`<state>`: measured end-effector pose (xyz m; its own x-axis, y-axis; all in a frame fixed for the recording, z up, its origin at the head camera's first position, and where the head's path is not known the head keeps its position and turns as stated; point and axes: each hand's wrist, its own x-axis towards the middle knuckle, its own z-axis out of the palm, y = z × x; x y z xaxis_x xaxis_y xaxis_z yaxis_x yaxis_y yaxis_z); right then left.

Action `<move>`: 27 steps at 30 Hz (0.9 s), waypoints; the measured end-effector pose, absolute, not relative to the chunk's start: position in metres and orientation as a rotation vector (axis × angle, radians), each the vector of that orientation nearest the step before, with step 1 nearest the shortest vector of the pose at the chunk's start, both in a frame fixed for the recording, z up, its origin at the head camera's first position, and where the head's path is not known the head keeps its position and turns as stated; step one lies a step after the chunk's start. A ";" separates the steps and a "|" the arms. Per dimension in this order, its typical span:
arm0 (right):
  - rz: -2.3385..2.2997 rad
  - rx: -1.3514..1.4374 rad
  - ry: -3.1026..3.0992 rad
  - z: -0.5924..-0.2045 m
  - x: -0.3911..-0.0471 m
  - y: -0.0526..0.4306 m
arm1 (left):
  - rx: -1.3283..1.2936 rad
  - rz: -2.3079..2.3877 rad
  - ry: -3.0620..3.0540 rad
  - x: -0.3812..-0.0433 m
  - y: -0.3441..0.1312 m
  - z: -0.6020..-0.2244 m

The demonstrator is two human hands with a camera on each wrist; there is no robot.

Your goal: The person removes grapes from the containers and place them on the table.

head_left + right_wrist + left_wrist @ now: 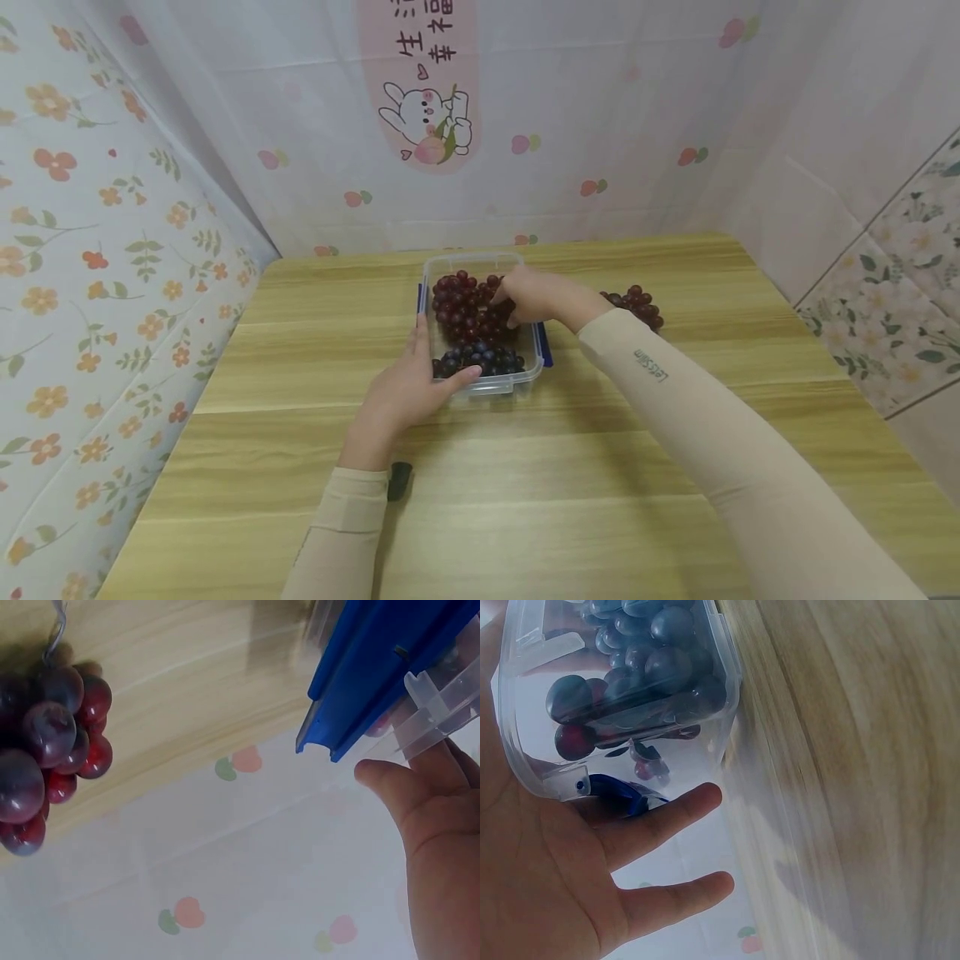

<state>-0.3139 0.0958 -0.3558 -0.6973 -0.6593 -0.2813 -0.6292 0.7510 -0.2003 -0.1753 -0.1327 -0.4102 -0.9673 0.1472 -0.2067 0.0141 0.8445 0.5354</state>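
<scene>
A clear plastic container [487, 385] with blue side clips [543, 343] sits on the table. Dark red grapes [459, 307] fill its far part and blue-black grapes [480, 358] its near end. My left hand [405, 387] rests against the container's near left corner, thumb over the near rim and fingers along the left wall. In the left wrist view its fingers [660, 831] stretch out straight. My right hand [536, 293] reaches over the right wall into the container, touching the red grapes; I cannot tell whether its partly hidden fingers grip them.
Another bunch of red grapes [637, 307] lies on the wooden table [315, 333] to the right, partly behind my right forearm. A small black object [399, 481] is beside my left wrist. Printed cloth [600, 108] hangs behind the table.
</scene>
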 end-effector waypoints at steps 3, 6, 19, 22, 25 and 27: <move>-0.161 -1.060 2.632 -0.357 -0.315 0.099 | 0.118 0.815 2.777 -0.176 -0.132 -0.410; -0.231 -1.102 2.648 -0.358 -0.316 0.102 | 0.113 0.814 2.779 -0.176 -0.133 -0.411; -0.366 -1.137 2.774 -0.353 -0.303 0.098 | 0.103 0.816 2.770 -0.176 -0.135 -0.410; -0.372 -1.178 2.805 -0.347 -0.298 0.092 | 0.104 0.814 2.773 -0.176 -0.135 -0.410; -0.371 -1.159 2.817 -0.341 -0.291 0.089 | 0.107 0.815 2.770 -0.176 -0.135 -0.409; -0.382 -1.139 2.825 -0.338 -0.287 0.088 | 0.109 0.815 2.768 -0.177 -0.134 -0.409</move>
<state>-0.2869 0.0883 -0.3378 -0.7224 -0.6910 0.0264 -0.6732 0.6941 -0.2551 -0.1768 -0.1340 -0.4093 -0.9652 0.1422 -0.2194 0.0005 0.8403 0.5421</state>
